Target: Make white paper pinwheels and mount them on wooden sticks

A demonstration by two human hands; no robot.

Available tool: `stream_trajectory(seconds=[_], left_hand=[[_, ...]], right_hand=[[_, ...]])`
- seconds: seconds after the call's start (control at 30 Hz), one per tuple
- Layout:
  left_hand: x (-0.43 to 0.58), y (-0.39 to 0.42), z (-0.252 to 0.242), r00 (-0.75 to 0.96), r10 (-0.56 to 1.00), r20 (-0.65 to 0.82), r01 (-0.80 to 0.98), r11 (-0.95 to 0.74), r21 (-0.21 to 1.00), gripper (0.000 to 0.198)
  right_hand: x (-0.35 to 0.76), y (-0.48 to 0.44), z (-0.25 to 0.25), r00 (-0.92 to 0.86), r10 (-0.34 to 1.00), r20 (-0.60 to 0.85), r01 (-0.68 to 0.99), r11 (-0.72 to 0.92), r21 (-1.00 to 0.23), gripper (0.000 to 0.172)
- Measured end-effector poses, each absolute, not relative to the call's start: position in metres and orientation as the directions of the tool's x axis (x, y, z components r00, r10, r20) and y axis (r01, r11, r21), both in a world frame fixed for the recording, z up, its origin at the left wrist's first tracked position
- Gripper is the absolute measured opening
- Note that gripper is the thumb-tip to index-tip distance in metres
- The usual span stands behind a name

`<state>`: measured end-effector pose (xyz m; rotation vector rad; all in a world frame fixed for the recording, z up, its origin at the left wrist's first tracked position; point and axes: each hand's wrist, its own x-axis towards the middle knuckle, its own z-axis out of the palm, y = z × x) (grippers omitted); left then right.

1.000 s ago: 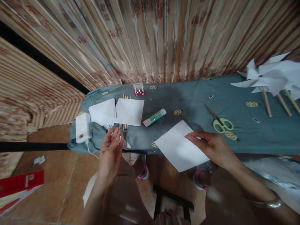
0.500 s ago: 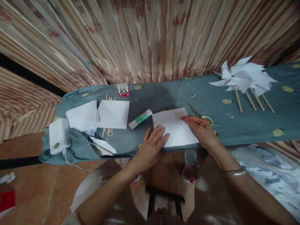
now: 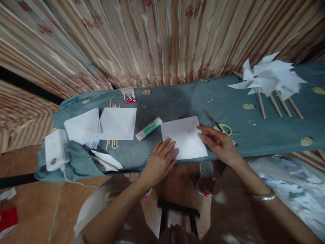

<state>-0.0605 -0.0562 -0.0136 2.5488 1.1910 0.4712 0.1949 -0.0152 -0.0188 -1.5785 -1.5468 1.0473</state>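
The left hand (image 3: 159, 162) lies palm-down, unclenched, touching the near-left edge of a paper square (image 3: 183, 138) on the teal tablecloth (image 3: 175, 101). The right hand (image 3: 219, 144), fingers bent, meets its right edge; whether pinching, I cannot tell. Just beside lies a glue stick (image 3: 149, 128), its green label unreadable.

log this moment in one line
left hand: on white paper sheet, lower left | right hand: at its right edge | glue stick: left of sheet | scissors: beside right hand
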Motion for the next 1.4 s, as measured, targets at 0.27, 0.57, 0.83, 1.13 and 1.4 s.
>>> stream_trajectory(seconds=[0.27,0.57,0.83,1.13,1.4], left_hand=[[-0.062,-0.056,-0.015,0.599,0.739,0.307,0.612,-0.670,0.419,0.024],[-0.038,-0.050,-0.002,0.574,0.731,0.369,0.620,-0.682,0.389,0.020],[-0.029,-0.042,0.004,0.441,0.871,0.216,0.489,-0.435,0.756,0.042],[-0.047,-0.023,-0.018,0.329,0.930,0.164,0.658,-0.350,0.667,0.030],[-0.050,-0.026,-0.011,0.322,0.927,0.193,0.696,-0.370,0.616,0.046]], right_hand=[[0.208,-0.024,-0.011,-0.075,0.995,-0.060,0.586,-0.004,-0.810,0.034],[0.175,-0.056,0.006,-0.441,0.857,0.268,0.689,0.514,-0.511,0.041],[0.182,-0.054,0.001,-0.217,0.967,0.136,0.577,0.239,-0.781,0.020],[0.189,-0.021,-0.004,-0.020,0.999,0.040,0.631,0.044,-0.775,0.034],[0.177,0.001,-0.018,-0.101,0.971,0.218,0.787,0.212,-0.580,0.029]])
